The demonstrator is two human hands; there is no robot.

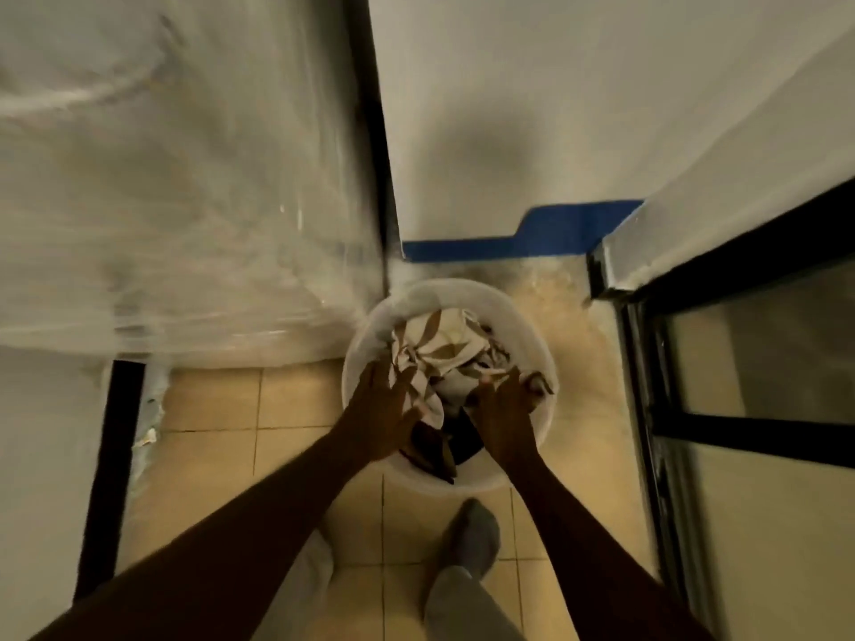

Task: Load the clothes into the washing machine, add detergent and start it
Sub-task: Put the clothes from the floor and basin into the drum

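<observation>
Both hands are reaching into a white round basin (358, 358) at lower centre of the frame — the left hand (384, 416) is lying with fingers spread on a white leaf-patterned cloth (444, 349), and the right hand (502, 416) is pressing on the clothes' right side; whether either is gripping cannot be told. Darker garments (458, 444) are lying beneath. A plastic-wrapped appliance (185, 178) is filling the upper left.

The single head-worn view looks steeply down past both forearms onto a white basin (365, 335) close below on the tiled floor (217, 409).
</observation>
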